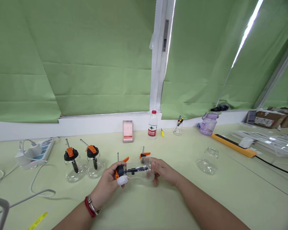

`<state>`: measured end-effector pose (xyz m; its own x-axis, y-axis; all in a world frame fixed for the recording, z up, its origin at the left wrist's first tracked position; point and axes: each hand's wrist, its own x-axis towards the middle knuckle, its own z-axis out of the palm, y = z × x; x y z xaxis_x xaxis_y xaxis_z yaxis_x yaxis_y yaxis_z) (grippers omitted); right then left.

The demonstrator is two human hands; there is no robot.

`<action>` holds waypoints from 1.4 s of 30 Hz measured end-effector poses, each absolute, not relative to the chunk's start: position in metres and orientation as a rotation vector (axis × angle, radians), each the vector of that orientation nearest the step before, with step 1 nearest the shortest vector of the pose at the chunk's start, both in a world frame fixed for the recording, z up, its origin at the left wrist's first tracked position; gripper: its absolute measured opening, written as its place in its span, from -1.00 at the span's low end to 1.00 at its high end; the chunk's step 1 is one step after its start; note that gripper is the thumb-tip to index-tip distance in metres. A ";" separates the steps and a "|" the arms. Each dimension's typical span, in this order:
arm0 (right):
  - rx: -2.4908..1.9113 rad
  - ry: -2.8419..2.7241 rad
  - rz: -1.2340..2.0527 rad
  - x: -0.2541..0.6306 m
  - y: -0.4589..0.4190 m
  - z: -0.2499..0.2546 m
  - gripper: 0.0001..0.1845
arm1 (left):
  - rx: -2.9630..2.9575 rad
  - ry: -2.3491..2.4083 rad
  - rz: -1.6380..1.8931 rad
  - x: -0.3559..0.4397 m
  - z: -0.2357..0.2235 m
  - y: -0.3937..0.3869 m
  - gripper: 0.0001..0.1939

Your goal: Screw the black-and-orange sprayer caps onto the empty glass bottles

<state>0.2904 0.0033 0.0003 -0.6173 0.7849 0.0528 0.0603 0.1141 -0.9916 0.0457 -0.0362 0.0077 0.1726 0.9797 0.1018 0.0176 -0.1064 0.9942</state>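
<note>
While left hand (pixel 110 182) fingers are pinching the black-orange cap, right hand (pixel 163 171) is gripping the clear plastic bottle (pixel 140 171) mid-frame; keeping both aligned looks wise.

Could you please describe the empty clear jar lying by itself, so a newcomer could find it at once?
Start at the long orange bar on the right of the table. Just left of it lies the clear jar. Unlike the two jars at left, it has no orange-and-black cap.

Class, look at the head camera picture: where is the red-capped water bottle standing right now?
The water bottle stands upright at the far edge of the table, just below the white window post, between the pink card on its left and the small yellow item on its right.
</note>
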 end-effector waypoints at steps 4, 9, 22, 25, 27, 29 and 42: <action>-0.864 -1.804 1.564 0.289 0.002 -0.002 -0.31 | 1.393 1.050 1.136 0.045 0.008 -0.036 -0.58; -0.733 -1.805 1.583 0.292 -0.002 0.006 -0.26 | 1.362 1.086 1.186 0.047 0.014 -0.036 -0.60; -0.723 -1.752 1.620 0.292 0.003 0.003 -0.41 | 1.386 1.040 1.129 0.046 0.009 -0.038 -0.59; -0.776 -1.782 1.587 0.292 0.003 0.003 -0.43 | 1.385 1.020 1.124 0.046 0.007 -0.036 -0.59; -0.813 -1.791 1.560 0.292 0.003 0.002 -0.43 | 1.388 1.011 1.129 0.046 0.005 -0.035 -0.59; -0.855 -1.780 1.562 0.291 0.004 0.000 -0.41 | 1.391 1.012 1.135 0.046 0.004 -0.035 -0.59; -0.646 -1.730 1.573 0.294 -0.001 0.005 -0.19 | 1.331 1.094 1.187 0.050 0.015 -0.038 -0.59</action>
<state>0.2940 -0.0005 0.0053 -0.6303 0.7585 0.1653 -0.0923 0.1383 -0.9861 0.0501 -0.0380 0.0153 0.1085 0.9903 0.0872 0.0064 -0.0884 0.9961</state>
